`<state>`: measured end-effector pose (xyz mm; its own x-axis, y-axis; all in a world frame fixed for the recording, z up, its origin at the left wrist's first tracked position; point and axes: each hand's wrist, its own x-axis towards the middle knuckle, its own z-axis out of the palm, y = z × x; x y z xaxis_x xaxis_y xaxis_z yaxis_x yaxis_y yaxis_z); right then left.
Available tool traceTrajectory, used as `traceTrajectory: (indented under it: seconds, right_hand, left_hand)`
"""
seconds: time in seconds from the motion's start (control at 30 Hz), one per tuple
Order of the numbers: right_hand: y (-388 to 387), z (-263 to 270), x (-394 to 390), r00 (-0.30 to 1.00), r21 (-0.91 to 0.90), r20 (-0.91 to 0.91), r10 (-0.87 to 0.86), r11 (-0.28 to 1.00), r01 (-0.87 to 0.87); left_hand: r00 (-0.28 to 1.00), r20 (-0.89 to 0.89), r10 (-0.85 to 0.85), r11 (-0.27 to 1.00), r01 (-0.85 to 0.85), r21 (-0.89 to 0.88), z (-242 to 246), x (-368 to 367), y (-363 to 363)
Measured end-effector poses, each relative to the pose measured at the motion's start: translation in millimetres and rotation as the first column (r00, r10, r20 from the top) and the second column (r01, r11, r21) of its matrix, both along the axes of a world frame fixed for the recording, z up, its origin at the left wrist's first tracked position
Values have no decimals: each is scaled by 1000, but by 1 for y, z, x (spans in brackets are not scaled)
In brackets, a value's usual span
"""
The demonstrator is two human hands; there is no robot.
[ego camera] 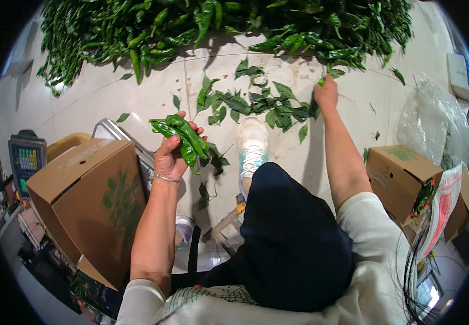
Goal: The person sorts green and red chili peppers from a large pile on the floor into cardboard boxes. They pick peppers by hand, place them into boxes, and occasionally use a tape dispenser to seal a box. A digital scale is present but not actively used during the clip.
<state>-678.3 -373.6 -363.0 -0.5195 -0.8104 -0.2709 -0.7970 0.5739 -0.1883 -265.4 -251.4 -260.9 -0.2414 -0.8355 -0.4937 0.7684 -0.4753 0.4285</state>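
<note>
My left hand (pixel 174 151) is closed around several long, glossy green peppers (pixel 183 136), held above the floor left of my shoe. My right hand (pixel 326 96) reaches forward to the front edge of a large heap of green peppers (pixel 218 24). Its fingers are curled on a green pepper (pixel 321 81), of which only a small bright part shows. Between my hands and the heap, loose green leaves (pixel 275 106) lie scattered on the pale tiled floor (pixel 149 93). A single pepper (pixel 202 96) rests among them.
At my left stands a cardboard box (pixel 96 203) with a green print, beside a digital scale display (pixel 27 162). On the right are another cardboard box (pixel 401 174) with peppers showing inside, a clear plastic bag (pixel 433 118) and a printed white sack (pixel 441 207). My shoe (pixel 252 140) is planted near the leaves.
</note>
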Motion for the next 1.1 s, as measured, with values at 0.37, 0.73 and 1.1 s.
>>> traceTrajectory:
  seconds: [0.37,0.73,1.1]
  right_hand:
    - [79,144,253,196,-611,454,869,464,-642]
    - [9,121,299,-157,-705,575,803,388,-594]
    - [155,-13,299,-693,-410,312,650,-566,-715]
  left_hand:
    - [986,-115,124,987,-110,117,19,-15,30]
    - [964,-134,228,744,-261,-615,200,71,-1]
    - [463,793,396,870,86,-485,338,234,132]
